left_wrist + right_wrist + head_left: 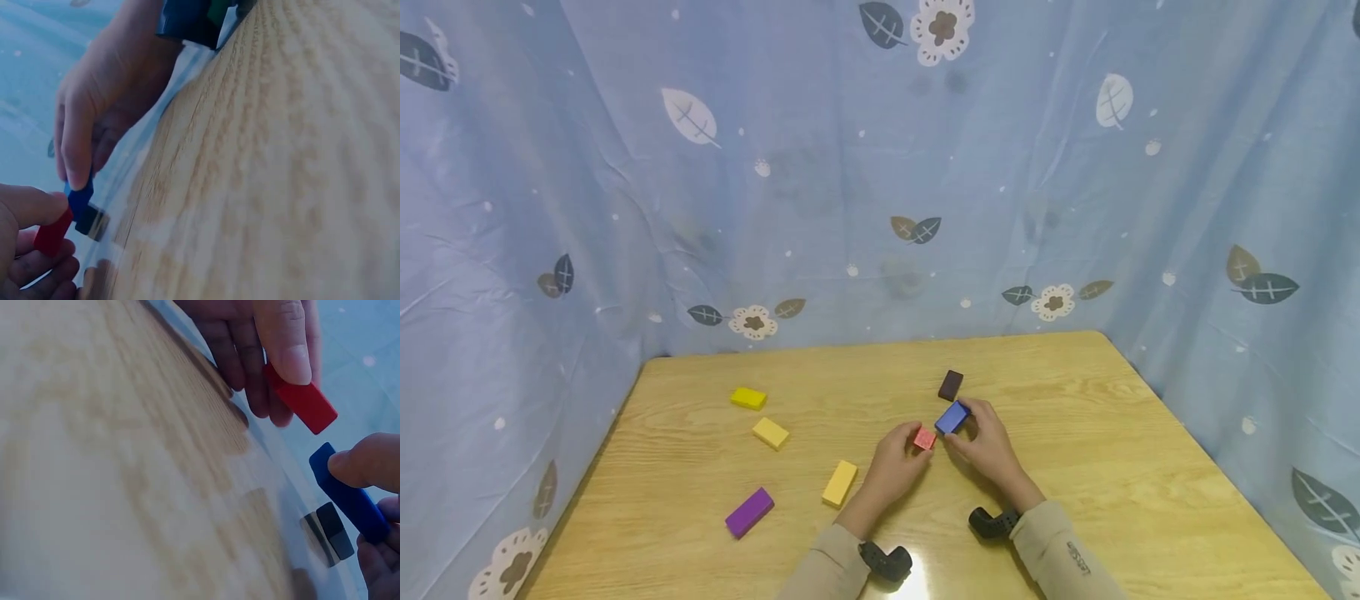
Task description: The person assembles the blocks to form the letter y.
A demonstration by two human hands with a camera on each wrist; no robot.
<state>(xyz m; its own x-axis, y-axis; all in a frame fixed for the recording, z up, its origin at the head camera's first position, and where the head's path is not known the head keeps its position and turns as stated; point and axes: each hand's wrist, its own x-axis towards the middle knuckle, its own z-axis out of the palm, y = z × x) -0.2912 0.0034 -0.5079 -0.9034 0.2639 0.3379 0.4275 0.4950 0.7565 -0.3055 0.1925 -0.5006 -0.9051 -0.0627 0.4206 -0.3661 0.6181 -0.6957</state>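
My left hand (895, 468) pinches a small red block (924, 438) between thumb and fingers, and the block's end points at the other hand. In my right hand (992, 446) is a blue rectangular block (952, 417), gripped near its two ends by thumb and fingers. The right wrist view shows the red block (302, 400) and the blue block (350, 495) a small gap apart. A dark brown or black block (951, 385) lies on the table just beyond the blue one.
Left of the hands on the wooden table (1075, 400) lie a yellow block (839, 483), a second yellow block (771, 433), a brighter yellow block (748, 398) and a purple block (749, 512). A blue patterned curtain (850, 167) surrounds the table's back and sides.
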